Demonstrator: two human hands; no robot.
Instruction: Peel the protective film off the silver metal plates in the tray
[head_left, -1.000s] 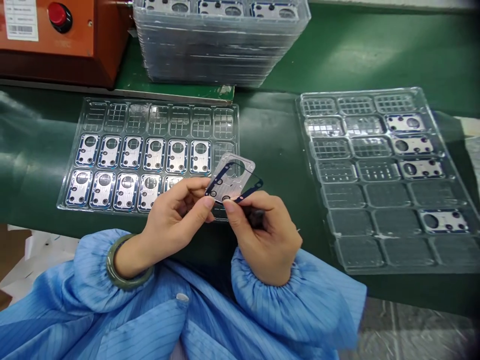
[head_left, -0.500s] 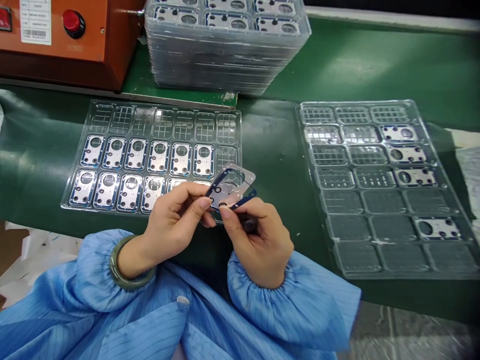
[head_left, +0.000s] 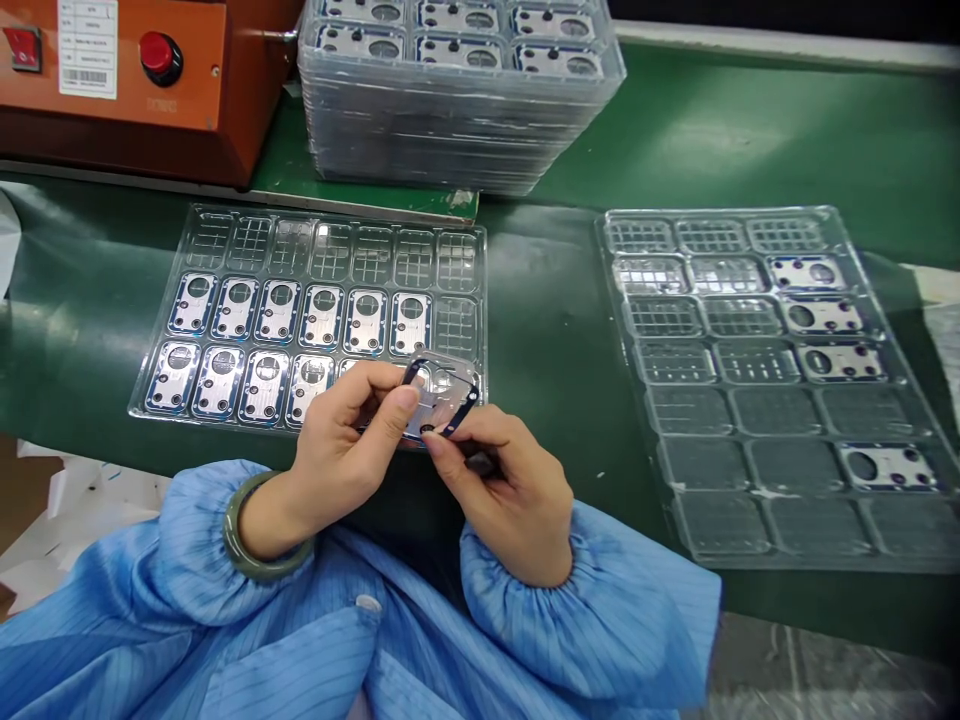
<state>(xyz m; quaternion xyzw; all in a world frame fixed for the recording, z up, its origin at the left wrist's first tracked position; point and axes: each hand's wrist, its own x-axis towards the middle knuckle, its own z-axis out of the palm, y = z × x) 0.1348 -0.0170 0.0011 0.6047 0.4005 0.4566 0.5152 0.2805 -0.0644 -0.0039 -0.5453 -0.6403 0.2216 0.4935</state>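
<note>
A small plate with a dark blue border and a clear film (head_left: 444,392) is held between both hands, tilted above the front right corner of the left tray. My left hand (head_left: 349,435) pinches its left edge between thumb and fingers. On its lower right edge, my right hand (head_left: 506,480) closes thumb and fingertips. Below and behind them lies the clear left tray (head_left: 330,250), where silver plates (head_left: 322,318) with blue rims sit in the middle and front rows. The right tray (head_left: 784,410) has several such plates in its right column.
At the back stands a tall stack of clear trays (head_left: 450,125), plates showing in the top one. An orange machine (head_left: 180,110) with a red knob (head_left: 157,55) is at the back left. White sheets (head_left: 97,510) lie at lower left.
The held plate has turned and dropped slightly toward me. My right hand has shifted a little left and down along its edge. The whole view has shifted slightly.
</note>
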